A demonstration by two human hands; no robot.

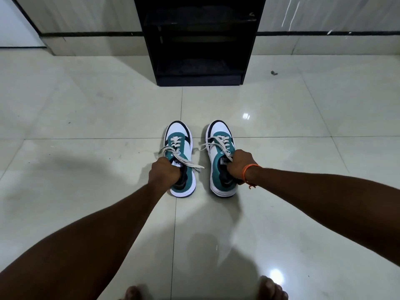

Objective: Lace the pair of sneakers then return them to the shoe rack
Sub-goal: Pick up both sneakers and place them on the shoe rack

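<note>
Teal and white, the left sneaker (pixel 180 135) stands on the pale tiled floor (pixel 86 109). From my station I see the left hand (pixel 165 169) curled into its collar, fingers hooked down inside the opening and gripping it by the tongue. Its off-white lace (pixel 176 141) runs through the eyelets, and the untied ends trail toward 9 and 4 o'clock.

At 12 o'clock from the toes, well apart from them, stands the black shoe rack (pixel 199 40) with its open front facing the shoes. Its shelves are too dark for me to count.

Just beside the first shoe, at its 3 o'clock, the right sneaker (pixel 216 156) stands parallel. The right hand (pixel 241 164), with an orange band (pixel 249 172) at the wrist, grips that collar in the same curled way.

Both long axes run from 6 to 12 o'clock, heels toward the person and toes toward the rack. Each hand has its own shoe, so neither is nearer. I judge the next move to be a lift and a straight carry to 12 o'clock, with no turning needed.

I count two sneakers, two hands, one rack and one band.
</note>
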